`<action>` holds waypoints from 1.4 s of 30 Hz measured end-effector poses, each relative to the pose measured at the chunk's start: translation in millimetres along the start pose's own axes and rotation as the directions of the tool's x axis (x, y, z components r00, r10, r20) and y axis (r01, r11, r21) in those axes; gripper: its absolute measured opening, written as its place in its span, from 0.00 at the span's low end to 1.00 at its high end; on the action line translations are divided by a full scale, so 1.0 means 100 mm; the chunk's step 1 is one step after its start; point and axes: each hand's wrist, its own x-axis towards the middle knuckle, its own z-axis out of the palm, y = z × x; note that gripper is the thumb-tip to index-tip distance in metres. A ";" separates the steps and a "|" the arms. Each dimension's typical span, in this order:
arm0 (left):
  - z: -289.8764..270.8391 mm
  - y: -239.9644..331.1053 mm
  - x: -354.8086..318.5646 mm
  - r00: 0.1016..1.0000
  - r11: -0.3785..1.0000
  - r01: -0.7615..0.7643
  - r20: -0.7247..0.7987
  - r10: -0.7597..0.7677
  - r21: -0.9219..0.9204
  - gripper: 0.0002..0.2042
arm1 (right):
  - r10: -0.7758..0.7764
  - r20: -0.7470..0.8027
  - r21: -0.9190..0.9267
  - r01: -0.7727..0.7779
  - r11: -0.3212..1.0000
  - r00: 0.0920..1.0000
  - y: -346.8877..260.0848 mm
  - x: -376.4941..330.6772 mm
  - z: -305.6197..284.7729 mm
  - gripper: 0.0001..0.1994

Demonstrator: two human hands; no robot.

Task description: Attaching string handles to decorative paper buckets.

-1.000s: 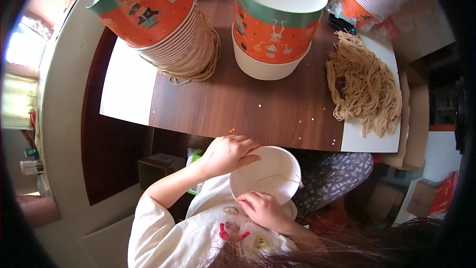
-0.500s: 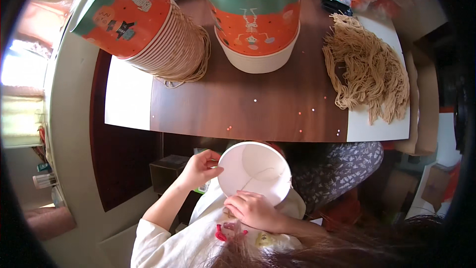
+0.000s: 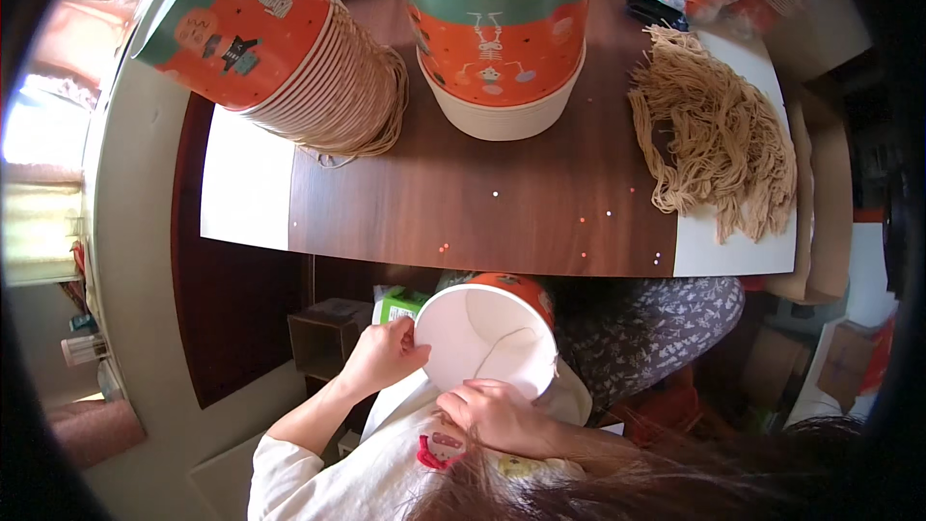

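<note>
A paper bucket [image 3: 461,333], white inside and orange outside, rests in my lap with its mouth tilted up toward me. A thin beige cord [image 3: 502,345] runs loosely across its inside. At the bucket's left rim my left hand [image 3: 386,359] is closed, thumb and fingers pinched on the edge. My right hand [image 3: 494,417] lies curled over the near rim, gripping it; its fingertips are partly hidden. Whether either hand also holds an end of the cord cannot be made out.
On the brown table [image 3: 386,222] stand a leaning bucket stack [image 3: 260,39] hung with cords and an upright bucket stack [image 3: 497,48]. A heap of beige cords [image 3: 719,140] lies at the right. Small coloured dots are scattered near the front edge. A cardboard box [image 3: 328,333] sits below left.
The bucket has tipped and turned slightly, showing more of its orange outside. My left hand has moved a little down and left, its fingers curling tighter at the rim. The cord inside shows more clearly.
</note>
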 end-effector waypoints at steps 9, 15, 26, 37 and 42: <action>0.09 0.01 -0.06 0.993 0.982 0.120 0.039 -0.116 -0.144 0.12 | -0.002 0.051 0.002 0.002 1.000 0.999 0.02 -0.01 0.09 0.06; 0.21 0.04 0.00 0.998 0.984 -0.030 -0.050 0.039 0.174 0.19 | 0.019 0.037 0.028 -0.020 0.999 0.999 0.04 -0.01 0.14 0.05; 0.22 0.42 0.15 0.981 0.899 -0.108 -0.099 0.165 0.425 0.19 | 0.147 -0.089 0.230 -0.123 0.965 0.985 0.07 -0.01 0.23 0.05; 0.03 0.16 0.15 0.978 0.951 -0.183 0.055 0.203 -0.247 0.11 | 0.459 -0.175 0.444 -0.346 0.826 0.871 0.21 -0.04 0.18 0.04; 0.01 0.07 0.15 0.985 0.956 0.007 0.167 0.043 -0.293 0.13 | 0.460 -0.152 0.451 -0.353 0.820 0.875 0.23 -0.04 0.21 0.04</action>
